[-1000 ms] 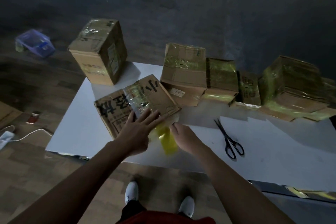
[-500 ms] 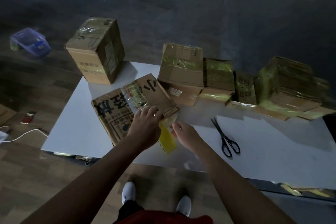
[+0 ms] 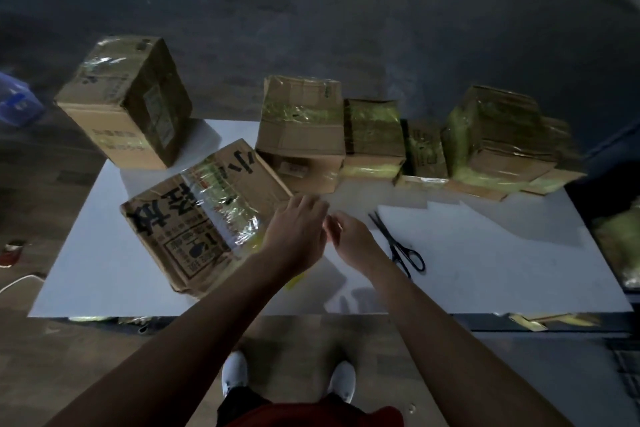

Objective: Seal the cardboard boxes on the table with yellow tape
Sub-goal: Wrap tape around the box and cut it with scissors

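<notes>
Dim light fell on the white table (image 3: 485, 270), the printed box (image 3: 194, 218) lying near its front edge. The left hand (image 3: 294, 232) and right hand (image 3: 349, 236) met at its corner; whether either pinched the yellow tape (image 3: 293, 280) was unclear. Thin and clingy, the tape likely wanted holding by its free end.

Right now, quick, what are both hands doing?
Left hand: fingers bent at the box edge; grip cannot be told.
Right hand: fingers curled; whether holding anything cannot be told.

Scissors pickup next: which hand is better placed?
Right. The right hand lies just beside the scissors; the left hand is over the printed box's near corner, farther off.
</notes>
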Demonstrator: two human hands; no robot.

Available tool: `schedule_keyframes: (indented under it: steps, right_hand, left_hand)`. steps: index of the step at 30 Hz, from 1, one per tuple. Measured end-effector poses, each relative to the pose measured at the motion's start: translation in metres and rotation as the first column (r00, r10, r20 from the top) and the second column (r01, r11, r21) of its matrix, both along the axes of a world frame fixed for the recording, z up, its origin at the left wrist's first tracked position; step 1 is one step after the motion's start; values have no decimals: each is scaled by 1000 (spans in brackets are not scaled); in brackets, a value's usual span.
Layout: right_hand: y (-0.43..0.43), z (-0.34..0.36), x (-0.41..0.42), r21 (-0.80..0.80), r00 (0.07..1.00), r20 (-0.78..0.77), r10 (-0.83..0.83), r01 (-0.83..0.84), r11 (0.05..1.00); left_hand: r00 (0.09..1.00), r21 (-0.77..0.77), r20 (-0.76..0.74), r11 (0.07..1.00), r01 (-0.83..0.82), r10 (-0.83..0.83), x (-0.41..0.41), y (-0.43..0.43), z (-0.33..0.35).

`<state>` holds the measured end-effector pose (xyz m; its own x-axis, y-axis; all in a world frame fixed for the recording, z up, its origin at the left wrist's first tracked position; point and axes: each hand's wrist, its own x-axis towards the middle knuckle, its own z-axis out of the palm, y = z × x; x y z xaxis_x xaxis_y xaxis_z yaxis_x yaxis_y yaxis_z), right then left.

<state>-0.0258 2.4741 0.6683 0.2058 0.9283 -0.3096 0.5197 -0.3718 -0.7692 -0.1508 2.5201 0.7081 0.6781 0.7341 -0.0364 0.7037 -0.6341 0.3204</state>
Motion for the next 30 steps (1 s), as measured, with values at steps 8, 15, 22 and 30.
schedule_keyframes:
  steps: [8, 15, 22, 30]
  right_hand:
    - [-49, -15, 73, -88, 974, 178, -140, 157, 984]
    - [-78, -37, 115, -143, 950, 241, -200, 239, 960]
    - [-75, -73, 127, -159, 898, 430, -95, 179, 971]
    - [-53, -85, 114, -284, 777, 624, 85, 124, 951]
  left_hand:
    - [994, -321, 112, 946, 51, -16, 91, -38, -27]
    - [1000, -472, 7, 882, 22, -21, 130, -57, -49]
    - [999, -502, -15, 864, -48, 47, 132, -61, -55]
    - [975, -419, -11, 885, -204, 220, 92, -51, -44]
